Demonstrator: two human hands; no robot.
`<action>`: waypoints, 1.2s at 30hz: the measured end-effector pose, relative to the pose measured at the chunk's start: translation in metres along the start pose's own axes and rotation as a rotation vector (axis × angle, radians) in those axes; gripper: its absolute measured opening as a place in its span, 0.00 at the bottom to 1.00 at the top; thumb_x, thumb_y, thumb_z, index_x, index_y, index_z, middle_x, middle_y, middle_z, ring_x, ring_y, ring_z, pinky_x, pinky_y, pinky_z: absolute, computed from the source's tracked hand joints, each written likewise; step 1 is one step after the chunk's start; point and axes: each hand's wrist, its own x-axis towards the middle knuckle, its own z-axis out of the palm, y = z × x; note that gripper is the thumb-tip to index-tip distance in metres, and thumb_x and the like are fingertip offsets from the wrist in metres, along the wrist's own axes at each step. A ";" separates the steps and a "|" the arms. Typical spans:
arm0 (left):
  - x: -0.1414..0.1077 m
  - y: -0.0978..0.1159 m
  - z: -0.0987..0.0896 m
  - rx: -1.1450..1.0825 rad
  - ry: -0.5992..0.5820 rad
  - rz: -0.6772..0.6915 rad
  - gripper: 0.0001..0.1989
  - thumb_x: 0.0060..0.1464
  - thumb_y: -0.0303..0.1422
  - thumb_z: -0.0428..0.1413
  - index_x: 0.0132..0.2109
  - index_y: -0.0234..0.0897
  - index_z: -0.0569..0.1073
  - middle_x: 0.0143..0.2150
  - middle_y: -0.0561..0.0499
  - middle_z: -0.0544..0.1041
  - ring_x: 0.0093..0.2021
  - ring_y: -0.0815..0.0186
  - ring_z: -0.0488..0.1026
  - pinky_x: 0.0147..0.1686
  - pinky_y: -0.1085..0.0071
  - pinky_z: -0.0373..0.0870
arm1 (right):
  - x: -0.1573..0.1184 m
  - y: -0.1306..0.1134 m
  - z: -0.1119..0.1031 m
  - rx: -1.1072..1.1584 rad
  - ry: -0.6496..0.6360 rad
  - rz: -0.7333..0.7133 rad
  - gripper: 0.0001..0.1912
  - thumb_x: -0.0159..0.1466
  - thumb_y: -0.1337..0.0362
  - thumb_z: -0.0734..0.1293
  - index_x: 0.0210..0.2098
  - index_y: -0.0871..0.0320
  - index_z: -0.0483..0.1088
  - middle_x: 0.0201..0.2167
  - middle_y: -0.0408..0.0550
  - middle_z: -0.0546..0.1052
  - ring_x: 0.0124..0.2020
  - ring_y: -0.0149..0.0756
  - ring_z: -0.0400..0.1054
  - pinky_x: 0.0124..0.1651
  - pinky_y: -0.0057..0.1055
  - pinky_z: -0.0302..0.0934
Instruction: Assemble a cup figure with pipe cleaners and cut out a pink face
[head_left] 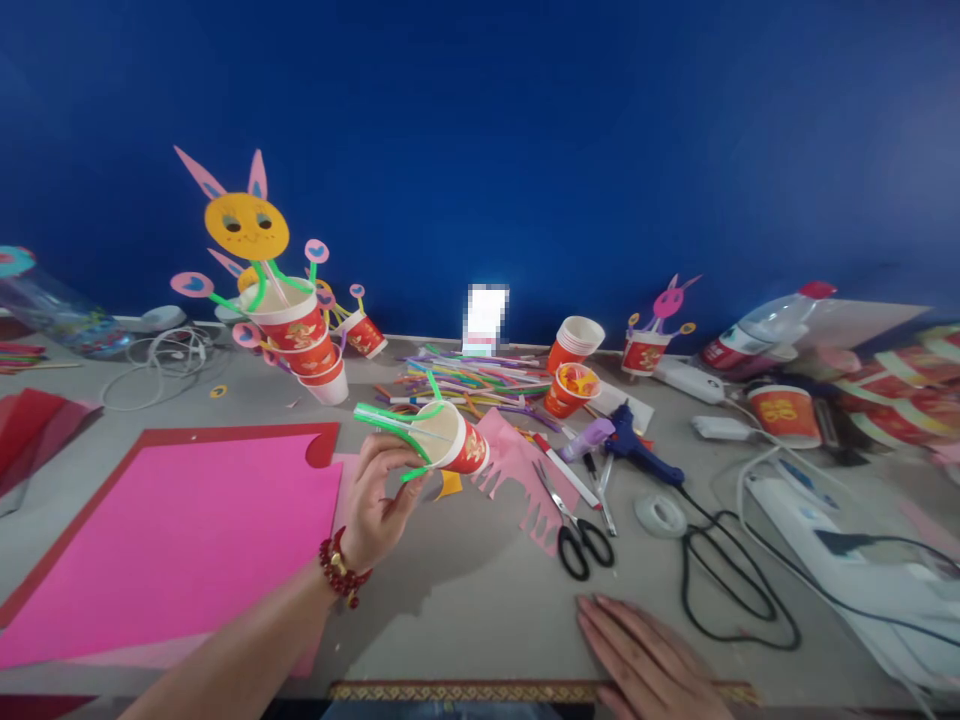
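Note:
My left hand is closed on a red and white paper cup, tipped so its mouth faces left. Green straws stick out from the cup's rim, and a pale clear straw lies along its inside; the fingers pinch at the rim and the green pieces. My right hand lies flat on the table near the front edge, fingers stretched out, holding nothing. Ahead of it are black-handled scissors, partly spread, beside cut pink paper.
Finished cup figures stand at the left. Pink sheets lie on the near left. Coloured sticks, stacked cups, a blue glue gun, clear tape and a white power strip with black cords occupy the middle and right.

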 end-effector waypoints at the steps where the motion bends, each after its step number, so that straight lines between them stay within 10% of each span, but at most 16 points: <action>1: 0.000 0.000 0.000 -0.001 0.000 0.000 0.04 0.61 0.27 0.57 0.43 0.40 0.72 0.40 0.49 0.72 0.42 0.61 0.71 0.42 0.63 0.70 | -0.010 0.004 0.001 -0.016 0.002 0.059 0.28 0.66 0.59 0.65 0.65 0.57 0.64 0.57 0.44 0.77 0.53 0.41 0.72 0.55 0.34 0.63; 5: -0.001 -0.002 0.000 -0.009 -0.008 -0.008 0.04 0.61 0.28 0.57 0.43 0.40 0.72 0.40 0.49 0.72 0.42 0.61 0.71 0.41 0.63 0.71 | -0.035 0.009 0.000 -0.071 0.046 0.311 0.36 0.68 0.58 0.60 0.72 0.60 0.49 0.58 0.53 0.75 0.54 0.49 0.72 0.53 0.41 0.64; 10: -0.002 -0.001 0.001 -0.005 -0.016 -0.009 0.04 0.62 0.29 0.56 0.43 0.40 0.72 0.40 0.49 0.71 0.43 0.61 0.70 0.42 0.62 0.71 | -0.031 0.000 0.002 -0.045 -0.039 0.173 0.37 0.65 0.56 0.64 0.71 0.56 0.53 0.62 0.47 0.72 0.58 0.49 0.69 0.53 0.39 0.65; 15: -0.002 0.001 0.001 -0.005 -0.014 -0.013 0.03 0.62 0.30 0.56 0.43 0.40 0.71 0.41 0.49 0.71 0.43 0.61 0.71 0.42 0.63 0.71 | -0.029 0.007 0.007 -0.107 -0.026 0.355 0.37 0.68 0.54 0.60 0.73 0.58 0.47 0.65 0.55 0.67 0.59 0.54 0.67 0.55 0.46 0.63; 24: -0.001 0.005 0.001 0.004 -0.035 -0.005 0.03 0.62 0.29 0.55 0.43 0.40 0.71 0.40 0.48 0.72 0.43 0.60 0.71 0.42 0.62 0.71 | -0.014 0.021 -0.004 0.031 0.117 0.433 0.24 0.71 0.55 0.58 0.62 0.59 0.66 0.55 0.56 0.76 0.52 0.49 0.74 0.50 0.41 0.69; 31: -0.003 0.016 0.002 0.010 -0.125 0.054 0.04 0.61 0.29 0.57 0.44 0.41 0.72 0.40 0.49 0.74 0.42 0.61 0.72 0.43 0.62 0.70 | 0.079 0.018 -0.019 0.396 0.295 0.370 0.09 0.69 0.66 0.63 0.43 0.54 0.75 0.34 0.49 0.82 0.34 0.40 0.78 0.39 0.31 0.72; 36: -0.005 0.018 0.002 -0.004 -0.174 0.120 0.05 0.62 0.27 0.56 0.44 0.41 0.72 0.40 0.49 0.75 0.42 0.61 0.73 0.43 0.63 0.71 | 0.163 0.020 -0.014 0.554 0.293 0.354 0.26 0.67 0.59 0.67 0.63 0.56 0.63 0.60 0.60 0.72 0.61 0.51 0.67 0.60 0.48 0.64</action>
